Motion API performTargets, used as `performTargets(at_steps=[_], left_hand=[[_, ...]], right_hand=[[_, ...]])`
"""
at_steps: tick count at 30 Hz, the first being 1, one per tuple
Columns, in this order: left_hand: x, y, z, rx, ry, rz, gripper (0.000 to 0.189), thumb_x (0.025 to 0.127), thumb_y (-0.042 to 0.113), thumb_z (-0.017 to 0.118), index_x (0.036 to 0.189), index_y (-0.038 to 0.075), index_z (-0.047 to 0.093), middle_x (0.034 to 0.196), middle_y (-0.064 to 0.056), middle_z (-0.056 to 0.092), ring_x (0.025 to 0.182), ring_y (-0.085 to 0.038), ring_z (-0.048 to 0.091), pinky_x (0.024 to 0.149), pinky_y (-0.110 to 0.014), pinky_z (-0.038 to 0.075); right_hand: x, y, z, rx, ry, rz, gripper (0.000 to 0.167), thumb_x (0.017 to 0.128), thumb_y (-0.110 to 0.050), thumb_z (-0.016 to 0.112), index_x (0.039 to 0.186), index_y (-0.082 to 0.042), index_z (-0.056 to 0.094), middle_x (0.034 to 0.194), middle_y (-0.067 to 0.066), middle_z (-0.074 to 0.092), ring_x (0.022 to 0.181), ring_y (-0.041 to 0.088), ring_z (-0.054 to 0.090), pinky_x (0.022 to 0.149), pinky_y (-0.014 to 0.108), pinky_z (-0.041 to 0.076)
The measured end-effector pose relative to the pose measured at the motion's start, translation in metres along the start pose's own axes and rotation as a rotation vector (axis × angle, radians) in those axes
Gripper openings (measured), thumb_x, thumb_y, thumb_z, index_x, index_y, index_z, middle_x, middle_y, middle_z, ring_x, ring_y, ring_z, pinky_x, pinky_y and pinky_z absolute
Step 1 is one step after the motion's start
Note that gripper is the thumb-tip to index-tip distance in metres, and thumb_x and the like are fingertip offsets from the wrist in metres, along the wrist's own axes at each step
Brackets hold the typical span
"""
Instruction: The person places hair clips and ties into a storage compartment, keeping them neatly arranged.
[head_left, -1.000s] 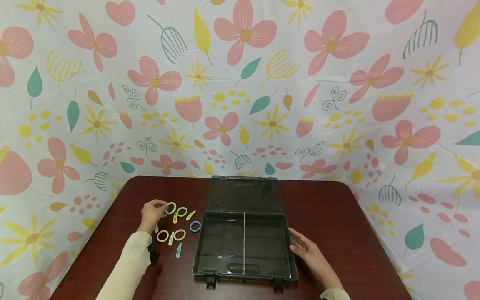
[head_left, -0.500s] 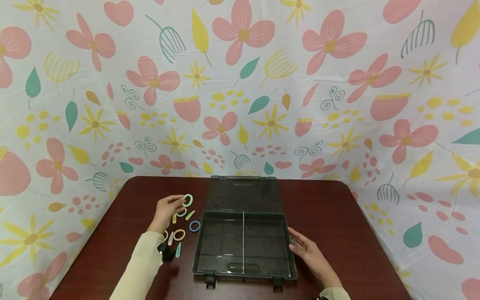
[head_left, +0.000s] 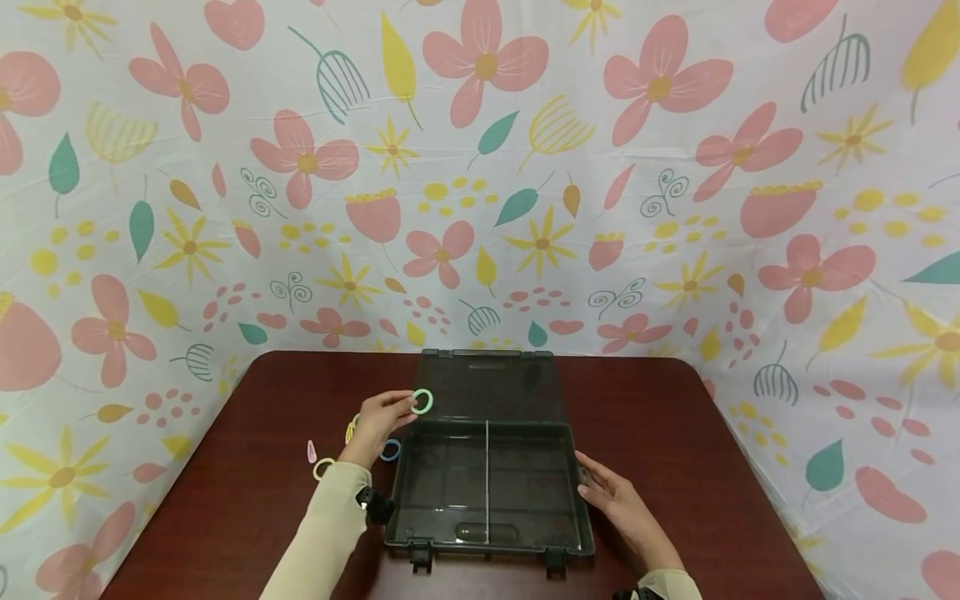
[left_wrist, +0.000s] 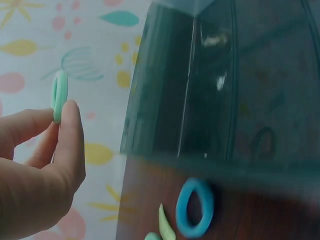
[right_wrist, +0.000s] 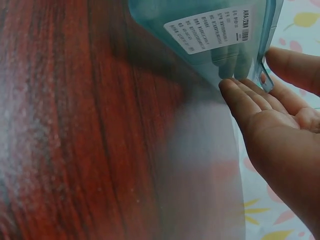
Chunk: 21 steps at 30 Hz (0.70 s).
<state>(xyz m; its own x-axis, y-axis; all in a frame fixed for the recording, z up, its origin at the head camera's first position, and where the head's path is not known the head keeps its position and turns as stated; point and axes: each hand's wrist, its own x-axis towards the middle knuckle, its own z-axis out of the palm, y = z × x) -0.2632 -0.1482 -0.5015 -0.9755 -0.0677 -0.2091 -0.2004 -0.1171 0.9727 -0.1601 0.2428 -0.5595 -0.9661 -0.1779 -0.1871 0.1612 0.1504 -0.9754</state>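
Between the thumb and fingers of my left hand is a mint-green hair tie, pinched in the air. In the head view it hangs near the left edge of the raised lid of a dark see-through plastic box. A thin divider splits the box's inside, where I see nothing lying. My right hand touches the box's right side; its fingers lie fairly straight against the outer wall, the thumb by a small tab. A blue hair tie lies beside the box's left wall.
Left of the box, partly behind the left arm, lie a pale yellow hair tie, a pink hair clip and a yellow hair clip. Two latches stick out from the box's front. A flowered cloth hangs behind the dark red table.
My left hand has lifted the mint-green hair tie from the group at the left and carried it right, to the lid's left edge. My right hand stays at the box's side.
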Motion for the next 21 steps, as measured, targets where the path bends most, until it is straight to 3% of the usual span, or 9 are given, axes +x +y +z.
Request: performTargets(at_steps=[11,21], left_hand=[[-0.003,-0.017,0.042,-0.054,-0.074,-0.067,0.026,0.09,-0.005,0.062,0.115,-0.013,0.061,0.095,-0.015,0.064,0.081,-0.018,0.065,0.08,-0.031,0.058],[-0.008,-0.024,0.055,-0.002,-0.13,-0.103,0.025,0.09,-0.003,0.062,0.113,-0.014,0.06,0.092,-0.017,0.063,0.073,-0.016,0.062,0.077,-0.032,0.059]], right_hand=[[0.0,0.003,-0.001,-0.013,-0.011,0.007,0.058,0.097,-0.009,0.057,0.15,-0.01,0.034,0.156,0.017,0.021,0.143,0.034,0.018,0.109,0.049,0.035],[0.002,-0.001,-0.003,-0.032,-0.001,0.056,0.058,0.097,-0.01,0.057,0.15,-0.014,0.034,0.157,0.014,0.021,0.143,0.035,0.018,0.109,0.051,0.035]])
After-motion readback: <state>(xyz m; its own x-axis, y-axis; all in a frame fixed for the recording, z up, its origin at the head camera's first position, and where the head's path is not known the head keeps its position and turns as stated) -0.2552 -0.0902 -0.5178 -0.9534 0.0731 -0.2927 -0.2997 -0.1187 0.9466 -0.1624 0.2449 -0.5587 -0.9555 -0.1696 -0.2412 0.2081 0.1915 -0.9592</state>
